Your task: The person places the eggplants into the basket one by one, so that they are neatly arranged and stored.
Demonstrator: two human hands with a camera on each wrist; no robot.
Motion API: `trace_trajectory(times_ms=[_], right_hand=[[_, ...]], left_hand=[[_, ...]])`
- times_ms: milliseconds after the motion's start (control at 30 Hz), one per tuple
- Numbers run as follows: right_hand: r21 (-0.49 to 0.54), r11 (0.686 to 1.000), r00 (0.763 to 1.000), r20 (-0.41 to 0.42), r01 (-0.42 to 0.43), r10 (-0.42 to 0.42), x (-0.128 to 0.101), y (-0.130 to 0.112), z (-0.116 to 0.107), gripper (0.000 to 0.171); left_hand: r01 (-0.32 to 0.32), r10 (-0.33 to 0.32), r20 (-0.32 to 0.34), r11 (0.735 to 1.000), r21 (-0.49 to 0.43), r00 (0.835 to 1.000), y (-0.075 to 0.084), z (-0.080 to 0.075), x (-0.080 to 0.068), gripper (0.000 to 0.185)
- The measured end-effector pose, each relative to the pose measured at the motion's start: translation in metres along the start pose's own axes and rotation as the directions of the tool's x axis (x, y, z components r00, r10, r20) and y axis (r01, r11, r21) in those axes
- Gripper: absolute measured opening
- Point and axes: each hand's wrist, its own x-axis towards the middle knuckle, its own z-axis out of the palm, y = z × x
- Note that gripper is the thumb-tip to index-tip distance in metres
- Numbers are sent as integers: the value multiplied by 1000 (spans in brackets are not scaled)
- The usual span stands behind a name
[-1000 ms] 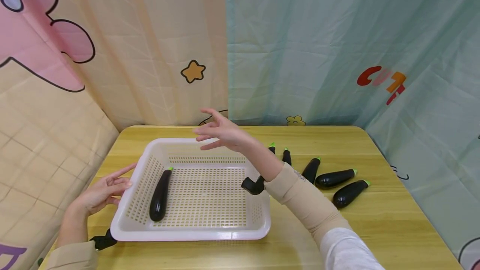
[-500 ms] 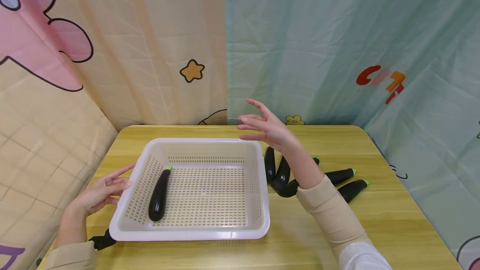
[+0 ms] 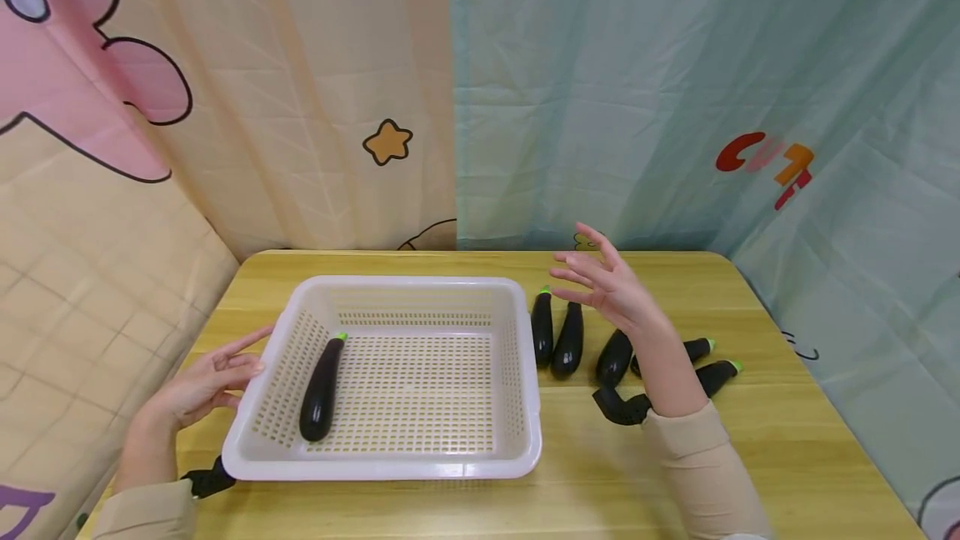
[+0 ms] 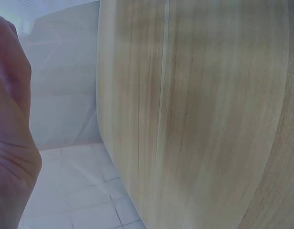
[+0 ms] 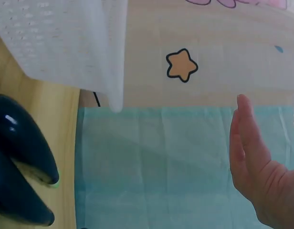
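Note:
My left hand (image 3: 198, 382) rests at the left rim of a white perforated plastic basket (image 3: 382, 470), its fingers reaching to the outer edge. A single dark eggplant (image 3: 322, 390) with a green stem end lies inside, toward the basket's left wall. Raised over the table, right of the basket, my right hand (image 3: 611, 286) has spread fingers and holds nothing. Below it, several eggplants lie on the wood, among them one eggplant (image 3: 542, 332) beside the basket's right wall and another eggplant (image 3: 568, 344) next to that. My right forearm partly covers others farther right, including an eggplant (image 3: 716, 375).
The wooden table (image 3: 585, 482) has rounded back corners, and printed curtains (image 3: 330, 107) hang right behind it and at both sides. A black wrist strap (image 3: 626, 407) shows by my right forearm, another black strap (image 3: 208, 480) near the basket's front left corner.
My right hand has moved from above the basket's back rim to the right, over the loose eggplants. The left hand, the basket and the eggplant in it have stayed put.

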Motion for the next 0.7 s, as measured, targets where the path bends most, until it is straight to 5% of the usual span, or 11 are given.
trace_trajectory(times_ms=[367, 700], right_hand=[[42, 999, 996, -91, 17, -13, -37, 14, -47, 62], [288, 950, 986, -143, 124, -86, -73, 27, -90, 55]], left_hand=[[-9, 10, 15, 1000, -11, 1000, -2, -1, 1, 58], [-3, 3, -1, 1000, -6, 1000, -2, -1, 0, 57]])
